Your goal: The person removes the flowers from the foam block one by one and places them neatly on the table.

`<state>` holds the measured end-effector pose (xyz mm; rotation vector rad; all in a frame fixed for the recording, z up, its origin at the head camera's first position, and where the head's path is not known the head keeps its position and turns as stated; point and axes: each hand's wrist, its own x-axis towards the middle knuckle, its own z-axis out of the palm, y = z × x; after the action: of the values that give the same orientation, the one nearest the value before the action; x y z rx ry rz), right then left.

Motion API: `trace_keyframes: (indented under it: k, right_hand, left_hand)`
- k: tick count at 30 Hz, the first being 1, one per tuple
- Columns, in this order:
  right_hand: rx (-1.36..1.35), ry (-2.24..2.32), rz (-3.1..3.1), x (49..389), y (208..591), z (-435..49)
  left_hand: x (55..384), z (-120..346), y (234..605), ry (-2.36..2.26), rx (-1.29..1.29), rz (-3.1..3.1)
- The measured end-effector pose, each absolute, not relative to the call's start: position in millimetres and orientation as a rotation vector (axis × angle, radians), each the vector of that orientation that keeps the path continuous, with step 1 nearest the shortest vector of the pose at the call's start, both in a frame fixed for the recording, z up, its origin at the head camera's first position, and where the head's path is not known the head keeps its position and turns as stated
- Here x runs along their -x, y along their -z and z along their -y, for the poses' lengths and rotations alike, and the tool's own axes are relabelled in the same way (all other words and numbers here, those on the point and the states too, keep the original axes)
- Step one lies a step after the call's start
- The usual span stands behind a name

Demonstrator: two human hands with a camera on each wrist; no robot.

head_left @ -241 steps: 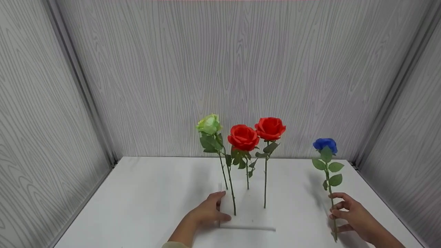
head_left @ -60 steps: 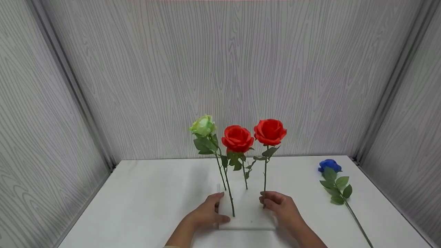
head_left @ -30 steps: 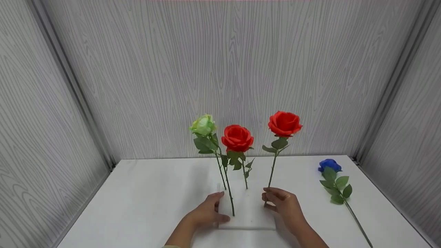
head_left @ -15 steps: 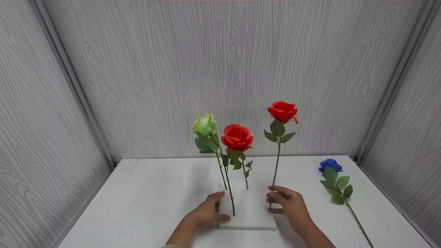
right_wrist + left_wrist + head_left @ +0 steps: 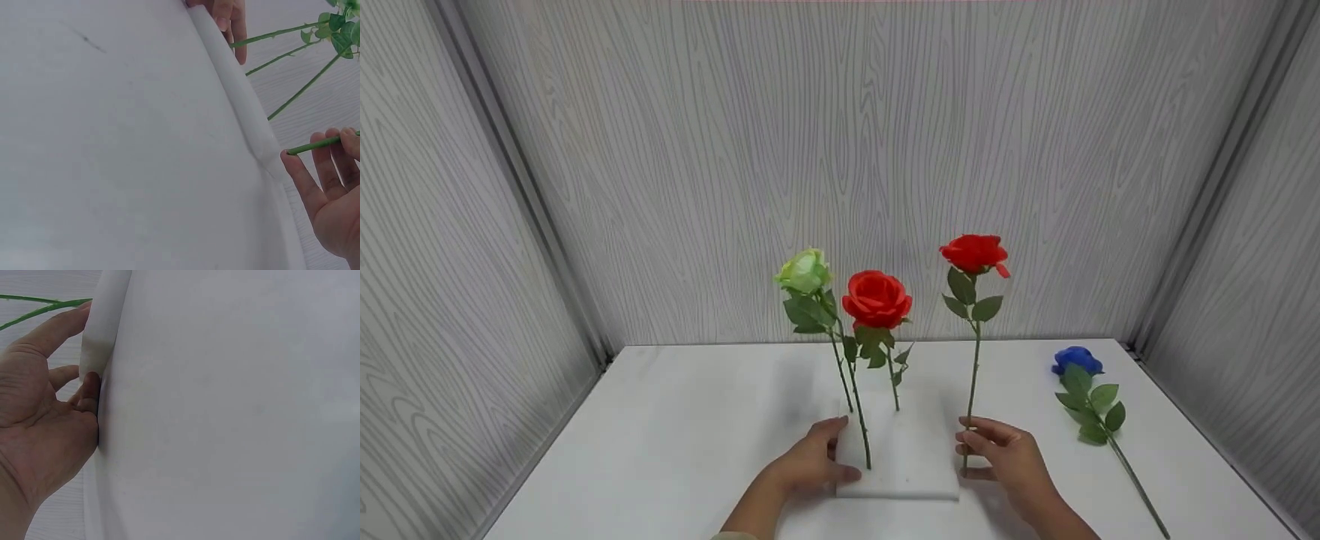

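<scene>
This looks like a small booth or cubicle — boxed in on three sides. A back panel [image 5: 840, 142] in grey wood-grain print meets a matching left panel [image 5: 442, 300] and right panel [image 5: 1260, 255] at dark grey corner strips [image 5: 523, 180], around a white bench [image 5: 682, 435] — whether in a lab or workshop, I cannot tell.

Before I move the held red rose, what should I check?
1. Right hand gripping the red rose: ok, by its lower stem.
2. Its stem end out of the white block: ok.
3. Left hand against the block's left edge: ok.
4. Three other stems vertical: not ok, they lean left.
5. Their depth in the block: cannot tell, ends hidden.
6. Blue rose clear of the block: ok, lying at right.
</scene>
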<state>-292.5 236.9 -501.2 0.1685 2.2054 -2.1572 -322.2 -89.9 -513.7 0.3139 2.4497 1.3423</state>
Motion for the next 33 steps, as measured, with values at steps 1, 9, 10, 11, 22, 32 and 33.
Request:
trace_keyframes:
  k: [1,9,10,11,22,32,33]
  right_hand:
    - [-0.17,2.156,-2.204,292,501,-238]
    - [-0.214,2.142,-2.191,289,501,-245]
    - [-0.214,2.141,-2.186,288,500,-245]
    - [-0.215,2.137,-2.183,287,500,-246]
    - [-0.215,2.091,-2.182,279,496,-261]
    - [-0.276,2.025,-2.259,274,497,-288]
    - [-0.303,2.017,-2.267,274,497,-290]
  left_hand:
    - [322,90,514,-1.351,-0.312,-2.445]
    - [324,90,514,-1.35,-0.297,-2.439]
    - [324,90,514,-1.349,-0.299,-2.44]
    - [324,90,514,-1.348,-0.302,-2.441]
    - [323,88,516,-1.354,-0.291,-2.447]
    - [323,90,514,-1.334,-0.329,-2.447]
    - [323,89,514,-1.332,-0.324,-2.447]
